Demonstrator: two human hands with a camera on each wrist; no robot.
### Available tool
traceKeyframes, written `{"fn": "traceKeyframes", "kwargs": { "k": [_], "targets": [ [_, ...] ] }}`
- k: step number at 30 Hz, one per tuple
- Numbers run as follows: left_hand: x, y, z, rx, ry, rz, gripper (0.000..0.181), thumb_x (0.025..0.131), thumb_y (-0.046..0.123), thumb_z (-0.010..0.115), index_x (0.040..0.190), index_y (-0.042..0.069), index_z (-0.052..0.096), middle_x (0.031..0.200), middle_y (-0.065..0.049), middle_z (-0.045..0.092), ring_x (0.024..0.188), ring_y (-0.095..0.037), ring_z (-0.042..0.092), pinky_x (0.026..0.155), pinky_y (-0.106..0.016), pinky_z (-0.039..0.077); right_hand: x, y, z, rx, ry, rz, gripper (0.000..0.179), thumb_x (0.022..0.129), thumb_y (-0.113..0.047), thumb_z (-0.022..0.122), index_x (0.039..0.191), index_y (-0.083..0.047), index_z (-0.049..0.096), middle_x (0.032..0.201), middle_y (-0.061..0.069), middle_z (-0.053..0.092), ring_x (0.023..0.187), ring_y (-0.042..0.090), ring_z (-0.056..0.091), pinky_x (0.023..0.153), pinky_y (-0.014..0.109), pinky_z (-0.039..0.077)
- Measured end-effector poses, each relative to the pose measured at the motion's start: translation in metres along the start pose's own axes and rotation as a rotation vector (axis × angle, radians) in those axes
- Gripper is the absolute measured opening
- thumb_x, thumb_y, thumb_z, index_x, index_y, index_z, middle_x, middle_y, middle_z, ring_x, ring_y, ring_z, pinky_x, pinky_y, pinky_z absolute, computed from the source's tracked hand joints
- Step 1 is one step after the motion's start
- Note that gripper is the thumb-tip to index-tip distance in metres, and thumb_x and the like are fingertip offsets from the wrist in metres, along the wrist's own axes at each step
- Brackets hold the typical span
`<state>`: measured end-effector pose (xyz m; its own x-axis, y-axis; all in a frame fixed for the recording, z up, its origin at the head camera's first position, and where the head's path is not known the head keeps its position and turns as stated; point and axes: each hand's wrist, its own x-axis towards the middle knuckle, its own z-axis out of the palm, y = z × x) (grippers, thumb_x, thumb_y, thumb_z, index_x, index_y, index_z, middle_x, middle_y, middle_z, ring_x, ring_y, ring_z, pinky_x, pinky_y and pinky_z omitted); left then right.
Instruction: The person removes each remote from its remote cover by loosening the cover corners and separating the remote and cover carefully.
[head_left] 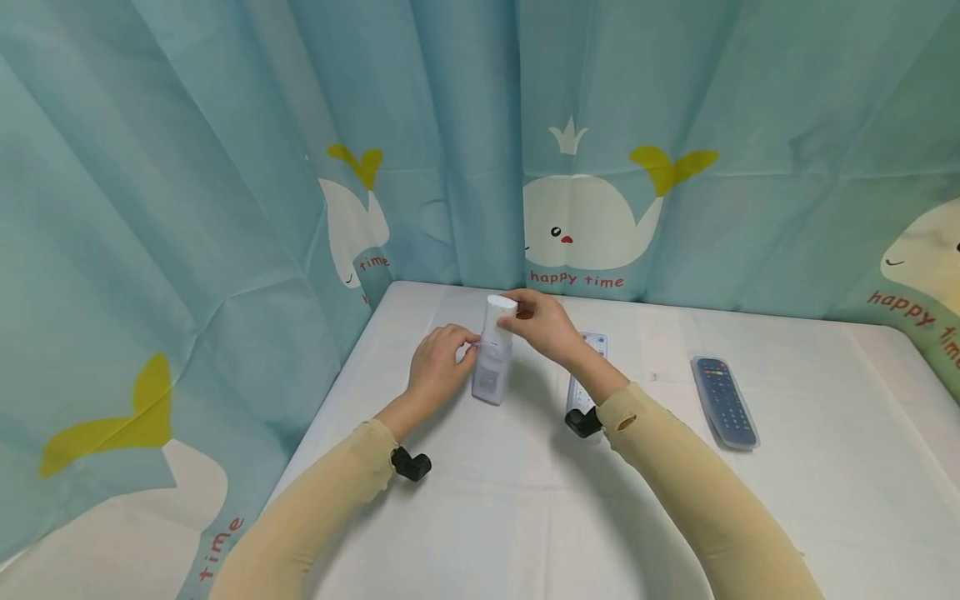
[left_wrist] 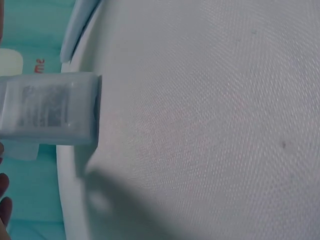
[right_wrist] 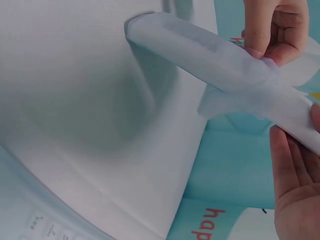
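Note:
A white remote control [head_left: 499, 315] stands upright over the table, its lower part inside a translucent plastic sleeve [head_left: 491, 371]. My right hand [head_left: 545, 323] holds the bare upper end of the remote between thumb and fingers. On the other side, my left hand [head_left: 437, 360] pinches the sleeve's open edge with thumb and forefinger, as the right wrist view shows. The bunched film [right_wrist: 225, 102] flares out around the remote there. Through the sleeve a printed label [left_wrist: 47, 106] shows in the left wrist view. The sleeve's lower end is at the white tabletop.
Behind my right forearm lies a pale remote [head_left: 597, 343] in a clear cover, partly hidden. A dark blue-grey remote [head_left: 724, 402] in a clear cover lies farther right on the white table [head_left: 480, 517]. A blue curtain [head_left: 465, 125] borders the table's back and left.

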<state>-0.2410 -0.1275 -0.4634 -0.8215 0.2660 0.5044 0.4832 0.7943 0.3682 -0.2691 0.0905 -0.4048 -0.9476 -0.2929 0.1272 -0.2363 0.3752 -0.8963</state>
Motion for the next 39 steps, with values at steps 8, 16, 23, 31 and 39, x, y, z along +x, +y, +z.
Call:
{"fn": "traceKeyframes", "kwargs": {
  "k": [8,16,23,31,39],
  "targets": [
    [0.000,-0.003,-0.002,0.082,-0.054,0.022,0.007,0.095,0.012,0.073,0.099,0.016,0.076,0.101,0.001,0.070,0.091,-0.021,0.064,0.075,-0.038,0.052,0.000,0.000,0.001,0.020,-0.002,-0.013,0.042,0.096,-0.018,0.075,0.135,-0.007,0.064,0.120,0.009,0.069,0.109,0.026,0.065,0.090,0.044,0.056],
    [-0.010,-0.006,-0.004,0.110,-0.193,-0.004,0.005,0.096,0.018,0.075,0.098,0.014,0.077,0.099,0.001,0.071,0.090,-0.020,0.063,0.076,-0.037,0.053,-0.001,0.002,0.003,0.049,0.008,-0.020,0.043,0.095,-0.017,0.076,0.136,-0.009,0.065,0.121,0.009,0.070,0.110,0.025,0.067,0.092,0.043,0.056],
    [-0.019,-0.008,0.000,0.105,-0.210,0.008,0.005,0.096,0.017,0.074,0.096,0.012,0.075,0.098,0.002,0.071,0.087,-0.019,0.062,0.074,-0.035,0.053,-0.001,0.000,0.005,0.050,0.009,-0.017,0.042,0.095,-0.017,0.076,0.135,-0.008,0.065,0.120,0.008,0.071,0.108,0.024,0.067,0.090,0.042,0.056],
    [-0.021,-0.007,0.002,0.090,-0.156,0.025,0.008,0.096,0.017,0.074,0.102,0.013,0.075,0.099,0.001,0.071,0.087,-0.020,0.064,0.073,-0.037,0.053,-0.001,0.000,0.004,0.020,0.026,0.013,0.044,0.095,-0.020,0.076,0.136,-0.008,0.064,0.119,0.009,0.070,0.109,0.024,0.066,0.089,0.042,0.056],
    [-0.015,0.002,-0.001,0.039,-0.067,0.055,0.018,0.094,0.017,0.076,0.111,0.013,0.071,0.103,0.000,0.065,0.092,-0.020,0.062,0.077,-0.035,0.052,-0.001,0.002,0.002,-0.003,0.053,0.020,0.047,0.095,-0.020,0.076,0.138,-0.006,0.062,0.120,0.012,0.070,0.109,0.026,0.066,0.088,0.043,0.056]
  ]
}}
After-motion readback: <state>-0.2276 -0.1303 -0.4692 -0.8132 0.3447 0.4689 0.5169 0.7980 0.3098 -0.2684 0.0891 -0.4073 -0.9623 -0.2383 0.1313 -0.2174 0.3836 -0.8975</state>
